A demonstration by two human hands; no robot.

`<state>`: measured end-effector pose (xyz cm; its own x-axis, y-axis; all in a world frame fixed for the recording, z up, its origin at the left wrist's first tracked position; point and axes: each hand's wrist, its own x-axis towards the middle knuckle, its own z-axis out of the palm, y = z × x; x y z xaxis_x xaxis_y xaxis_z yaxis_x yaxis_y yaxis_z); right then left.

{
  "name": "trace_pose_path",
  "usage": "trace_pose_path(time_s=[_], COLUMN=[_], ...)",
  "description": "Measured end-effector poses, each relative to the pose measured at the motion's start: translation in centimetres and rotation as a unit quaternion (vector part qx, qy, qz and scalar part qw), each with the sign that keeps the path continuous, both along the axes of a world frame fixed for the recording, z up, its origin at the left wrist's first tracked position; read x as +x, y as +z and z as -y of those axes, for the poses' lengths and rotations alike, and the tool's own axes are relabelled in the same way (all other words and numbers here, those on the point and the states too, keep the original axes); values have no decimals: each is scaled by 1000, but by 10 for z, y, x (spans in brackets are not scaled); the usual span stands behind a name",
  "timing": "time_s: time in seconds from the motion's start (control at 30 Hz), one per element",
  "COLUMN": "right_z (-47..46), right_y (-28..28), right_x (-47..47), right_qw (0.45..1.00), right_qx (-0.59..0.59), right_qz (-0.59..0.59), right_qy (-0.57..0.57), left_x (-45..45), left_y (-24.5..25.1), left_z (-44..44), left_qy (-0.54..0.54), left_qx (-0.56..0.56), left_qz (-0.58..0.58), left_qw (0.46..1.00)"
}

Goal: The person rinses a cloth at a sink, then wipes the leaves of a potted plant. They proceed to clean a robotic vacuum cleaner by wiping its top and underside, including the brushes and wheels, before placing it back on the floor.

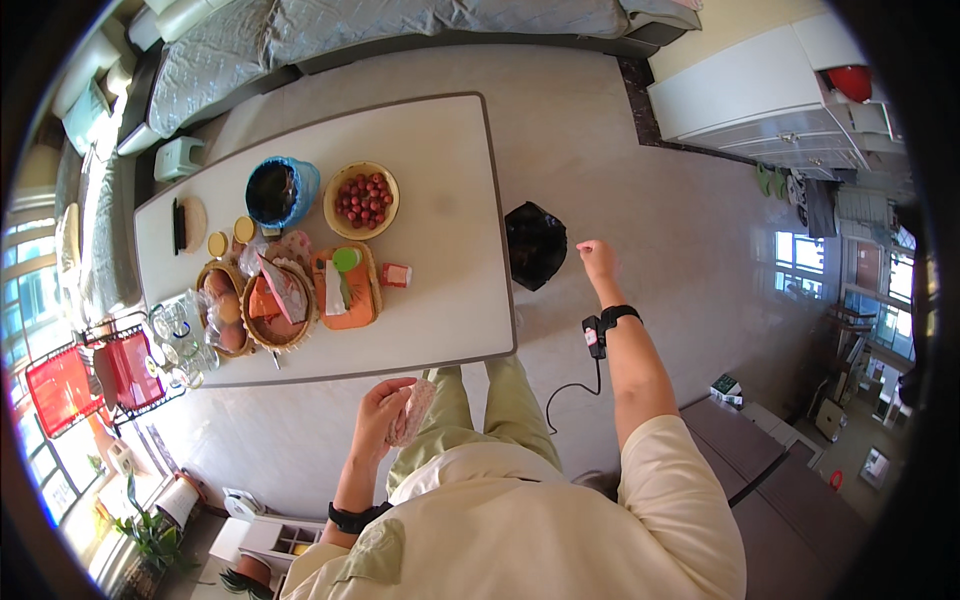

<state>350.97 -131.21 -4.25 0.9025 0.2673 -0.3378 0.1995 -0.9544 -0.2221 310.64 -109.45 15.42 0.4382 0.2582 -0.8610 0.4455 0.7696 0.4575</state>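
Note:
My left hand (381,416) is closed around a pale pink, textured piece that looks knitted or crocheted (413,414), in front of my legs near the table's front edge. Out to the right, over the floor, my right hand (600,261) has its fingers curled and pinched together. No object shows between them. Just left of that hand, beside the table's right end, stands a bin lined with a black plastic bag (535,246). The white table (442,300) lies before me. A small red and white packet (396,275) rests on it.
On the table are a bowl of red fruit (364,196), a blue-lined container (282,192), a wicker basket (279,306), an orange board with a green-lidded item (346,300) and glass mugs (178,341). Behind stands a covered sofa (420,22). A cable (559,394) hangs from my right wrist.

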Motion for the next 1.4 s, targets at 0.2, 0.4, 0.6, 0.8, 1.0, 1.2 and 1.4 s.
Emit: trace_pose_path(time_s=[0.2, 0.4, 0.6, 0.8, 1.0, 1.2, 1.4], right_z=[-13, -18, -11, -10, 5, 14, 9], right_y=[-6, -20, -28, -35, -57, -62, -18], right_x=[8, 6, 6, 0, -3, -9, -13], right_qw=[997, 991, 988, 995, 990, 949, 615], right_qx=[-64, -119, -124, -74, 6, 212, 443], right_qz=[1, 2, -48, -69, -135, -222, -563], right_qy=[33, 56, 80, 24, -48, -68, -328], left_x=[12, 16, 19, 20, 19, 18, 15], left_y=[-9, -16, -16, -16, -15, -19, -22], left_z=[8, 9, 8, 6, 7, 8, 8], left_qy=[10, 13, 20, 20, 17, 18, 20], left_qx=[-9, -12, -17, -19, -15, -13, -9], left_qz=[-6, -7, -7, -11, -14, -15, -19], left_qw=[1000, 1000, 1000, 1000, 1000, 1000, 1000])
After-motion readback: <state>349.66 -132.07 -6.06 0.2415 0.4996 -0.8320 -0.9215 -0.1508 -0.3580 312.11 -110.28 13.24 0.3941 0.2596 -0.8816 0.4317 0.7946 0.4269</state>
